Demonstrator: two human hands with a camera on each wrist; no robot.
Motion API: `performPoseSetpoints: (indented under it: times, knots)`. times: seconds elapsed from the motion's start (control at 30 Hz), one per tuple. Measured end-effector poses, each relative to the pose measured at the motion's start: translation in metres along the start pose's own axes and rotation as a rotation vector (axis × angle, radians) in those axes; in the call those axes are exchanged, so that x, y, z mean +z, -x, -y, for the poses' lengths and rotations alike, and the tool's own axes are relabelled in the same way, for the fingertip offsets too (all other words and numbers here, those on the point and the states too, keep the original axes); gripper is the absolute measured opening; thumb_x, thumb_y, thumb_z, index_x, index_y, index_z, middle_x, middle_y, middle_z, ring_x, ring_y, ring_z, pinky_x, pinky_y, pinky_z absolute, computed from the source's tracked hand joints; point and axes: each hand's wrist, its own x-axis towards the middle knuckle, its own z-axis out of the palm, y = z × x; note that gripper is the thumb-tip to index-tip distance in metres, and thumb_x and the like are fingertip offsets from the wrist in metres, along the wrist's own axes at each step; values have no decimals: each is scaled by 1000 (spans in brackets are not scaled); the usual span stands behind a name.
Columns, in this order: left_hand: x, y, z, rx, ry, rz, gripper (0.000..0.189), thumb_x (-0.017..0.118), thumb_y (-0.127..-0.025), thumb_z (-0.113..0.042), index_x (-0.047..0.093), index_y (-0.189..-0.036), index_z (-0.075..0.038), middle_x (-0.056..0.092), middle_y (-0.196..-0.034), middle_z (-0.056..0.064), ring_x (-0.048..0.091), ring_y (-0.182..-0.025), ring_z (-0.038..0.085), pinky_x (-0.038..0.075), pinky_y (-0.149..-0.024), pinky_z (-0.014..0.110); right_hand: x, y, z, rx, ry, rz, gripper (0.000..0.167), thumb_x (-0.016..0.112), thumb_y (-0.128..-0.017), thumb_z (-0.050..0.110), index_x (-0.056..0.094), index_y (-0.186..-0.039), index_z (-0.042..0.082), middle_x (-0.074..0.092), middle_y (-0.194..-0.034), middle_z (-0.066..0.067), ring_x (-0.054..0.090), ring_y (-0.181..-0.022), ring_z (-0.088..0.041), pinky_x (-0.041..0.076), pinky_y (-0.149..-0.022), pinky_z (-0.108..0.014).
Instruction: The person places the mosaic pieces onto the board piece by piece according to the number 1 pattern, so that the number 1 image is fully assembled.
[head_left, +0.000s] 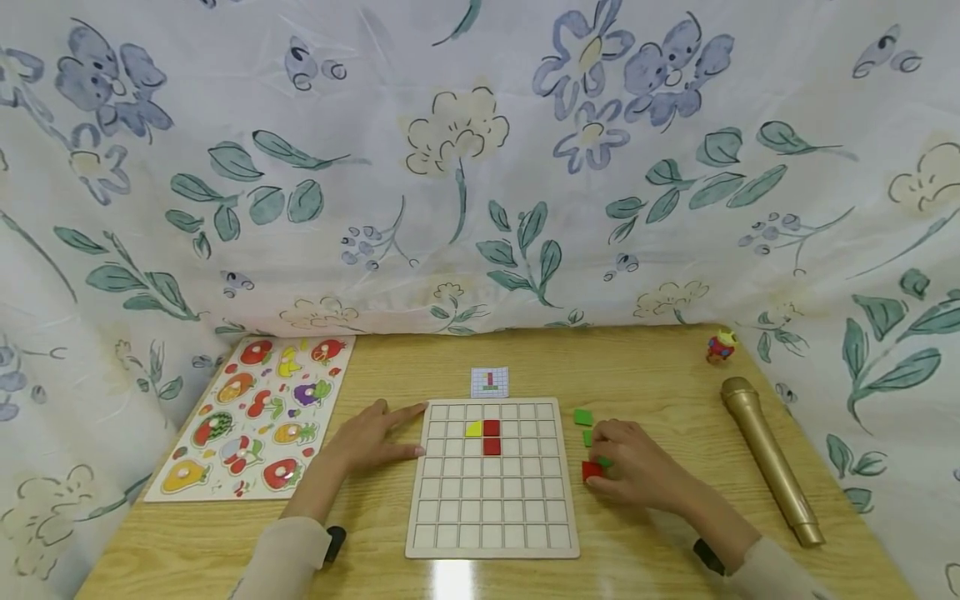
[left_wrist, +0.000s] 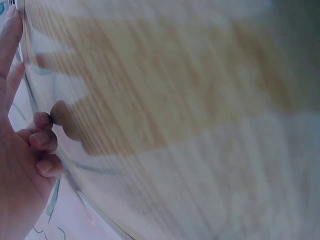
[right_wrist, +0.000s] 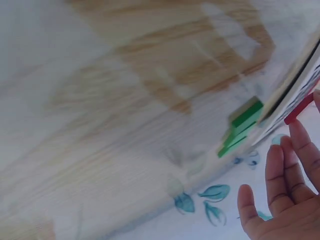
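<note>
A pale wooden grid board [head_left: 459, 490] lies on the table, bearing a yellow piece [head_left: 474, 429] with a cut corner and two red square tiles, the upper red tile [head_left: 491, 427] beside the yellow one. My left hand [head_left: 372, 440] rests at the board's left side. Its index fingertip is at the top left corner and its thumb at the edge, while the other fingers curl in the left wrist view. To the board's right, my right hand [head_left: 632, 467] pinches a red square tile [head_left: 592, 472], also seen in the right wrist view. Green tiles [head_left: 582, 417] lie around that hand.
Behind the board lies a small pattern card [head_left: 490, 382]. A fruit puzzle board [head_left: 255, 425] is at the left. On the right are a gold microphone [head_left: 772, 462] and a small figurine [head_left: 722, 345]. A floral curtain [head_left: 480, 208] hangs behind the table.
</note>
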Motion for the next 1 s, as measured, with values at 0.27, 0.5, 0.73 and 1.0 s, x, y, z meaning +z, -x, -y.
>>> performPoseSetpoints:
  times: [0.27,0.5,0.73,1.0]
  knots:
    - [-1,-1,-1,0,-9,-2,76,64,-81,-71,43,-148,-42,49,-98,8,46,-78,20,42,-70,40,6,-16,8,-20,-6,17,22,85,-75,25,70,-82,11,60,-100,-1,57,-100,-20,45,-92,-44]
    - [-1,-2,0,0,-23,-2,76,65,-81,-71,43,-149,-42,49,-98,8,46,-78,20,43,-71,41,10,-30,17,-21,-17,46,21,83,-77,26,69,-82,10,58,-102,-1,54,-97,-17,43,-91,-40]
    - [0,-1,-1,-5,-19,-3,76,66,-81,-70,44,-148,-41,49,-98,8,46,-77,20,43,-70,40,15,-42,26,-4,-51,88,19,81,-80,26,70,-85,11,58,-104,1,53,-100,-16,42,-94,-41]
    - [0,-1,-1,-4,-14,-6,76,66,-81,-69,45,-148,-40,48,-96,6,44,-76,20,40,-67,37,21,-54,35,-26,-86,108,18,80,-82,25,71,-87,10,58,-105,0,54,-105,-18,40,-101,-44]
